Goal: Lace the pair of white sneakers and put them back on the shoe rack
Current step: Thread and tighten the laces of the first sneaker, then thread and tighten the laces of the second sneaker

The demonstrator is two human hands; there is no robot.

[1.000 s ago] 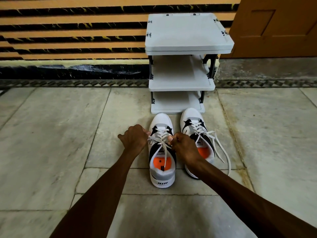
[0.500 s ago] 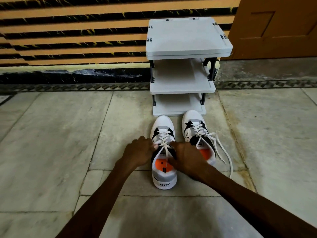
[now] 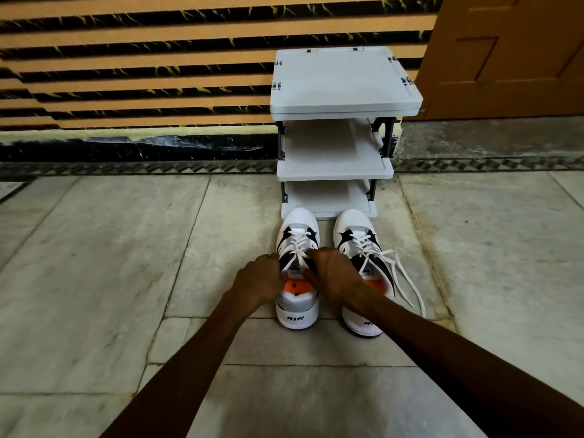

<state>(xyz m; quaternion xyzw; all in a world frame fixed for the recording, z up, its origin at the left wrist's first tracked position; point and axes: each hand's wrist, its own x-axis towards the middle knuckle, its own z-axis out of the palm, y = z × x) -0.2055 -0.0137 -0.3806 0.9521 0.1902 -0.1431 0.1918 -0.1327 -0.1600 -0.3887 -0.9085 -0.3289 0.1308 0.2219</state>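
Note:
Two white sneakers with black markings and orange insoles stand side by side on the floor, toes toward the white shoe rack (image 3: 335, 172). On the left sneaker (image 3: 297, 308), my left hand (image 3: 259, 279) and my right hand (image 3: 335, 273) are closed at the two sides of the tongue, each pinching its white lace (image 3: 297, 248). The fingertips are partly hidden, so the lace ends do not show. Partly under my right forearm is the right sneaker (image 3: 354, 229), laced, with loose lace ends (image 3: 407, 279) trailing on the floor to its right.
The rack has three white shelves with nothing on them and stands against a striped orange and black wall (image 3: 136, 74). A brown door (image 3: 512, 55) is at the back right. Grey stone floor tiles (image 3: 94, 263) spread to both sides.
Both hands have moved in and down onto the left sneaker's tongue area, drawing the lace tighter. The view has tilted down a little, so the rack sits lower in the frame.

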